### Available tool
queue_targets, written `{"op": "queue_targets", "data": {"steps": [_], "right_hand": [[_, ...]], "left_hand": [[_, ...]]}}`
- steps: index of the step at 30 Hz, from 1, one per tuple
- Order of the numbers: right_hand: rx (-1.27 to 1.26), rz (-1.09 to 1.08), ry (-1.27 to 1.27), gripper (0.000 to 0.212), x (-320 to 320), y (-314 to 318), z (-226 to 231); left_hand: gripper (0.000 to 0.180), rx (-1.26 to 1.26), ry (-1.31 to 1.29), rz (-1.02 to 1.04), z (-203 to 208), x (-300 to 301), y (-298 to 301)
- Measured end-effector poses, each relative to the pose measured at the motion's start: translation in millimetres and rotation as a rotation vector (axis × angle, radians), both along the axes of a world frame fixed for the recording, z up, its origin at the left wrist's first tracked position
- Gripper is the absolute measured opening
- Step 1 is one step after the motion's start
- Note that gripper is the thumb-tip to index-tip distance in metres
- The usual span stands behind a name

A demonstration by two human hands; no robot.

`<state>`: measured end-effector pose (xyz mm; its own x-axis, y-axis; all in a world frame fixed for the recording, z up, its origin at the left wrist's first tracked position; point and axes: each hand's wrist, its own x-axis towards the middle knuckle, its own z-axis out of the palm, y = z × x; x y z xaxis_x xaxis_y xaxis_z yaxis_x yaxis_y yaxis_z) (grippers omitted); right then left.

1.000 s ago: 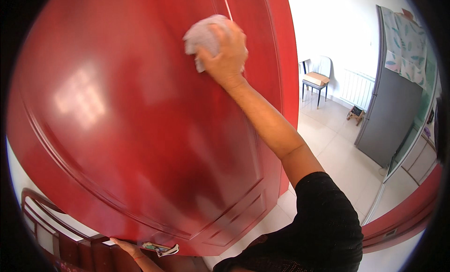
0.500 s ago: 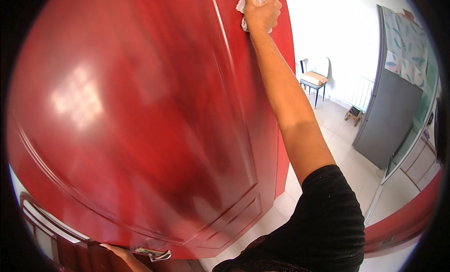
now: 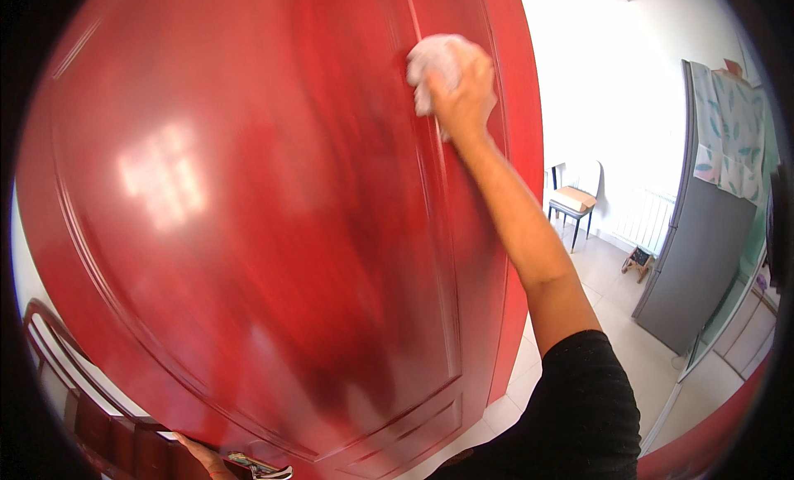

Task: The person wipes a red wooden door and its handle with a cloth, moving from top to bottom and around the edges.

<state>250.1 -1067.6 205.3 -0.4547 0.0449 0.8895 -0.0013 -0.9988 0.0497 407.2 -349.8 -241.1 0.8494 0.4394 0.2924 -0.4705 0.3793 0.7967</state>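
Observation:
A glossy red door [image 3: 248, 256] with moulded panels fills most of the view. My right hand [image 3: 466, 91] is closed on a whitish cloth [image 3: 437, 56], pressed to the door's upper right part across a raised moulding; both are slightly blurred. At the lower left, my left hand [image 3: 201, 458] is at the door's edge, close to the metal door handle [image 3: 263, 468]. Only part of that hand shows, and its fingers are mostly hidden.
Beyond the door's right edge stand a chair [image 3: 576, 200] with a flat tan item on its seat, a white radiator [image 3: 643, 221] and a tall grey fridge [image 3: 699, 256] draped with a leaf-patterned cloth [image 3: 728, 128]. Dark red wooden furniture [image 3: 83, 389] is at the lower left.
My right hand has moved down along the door with the cloth. The view has tilted up, so the fridge and chair sit lower. My left hand stays by the door's edge.

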Motion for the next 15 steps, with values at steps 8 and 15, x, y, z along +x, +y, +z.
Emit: {"op": "queue_targets", "data": {"steps": [8, 15], "right_hand": [[0.755, 0.038, 0.027, 0.057, -20, -13, 110], [0.681, 0.058, 0.07, 0.06, -15, 56, 165]], "left_hand": [[0.074, -0.016, -0.019, 0.099, 15, -6, -8], [0.078, 0.062, -0.038, -0.012, 4, 2, 0]]}}
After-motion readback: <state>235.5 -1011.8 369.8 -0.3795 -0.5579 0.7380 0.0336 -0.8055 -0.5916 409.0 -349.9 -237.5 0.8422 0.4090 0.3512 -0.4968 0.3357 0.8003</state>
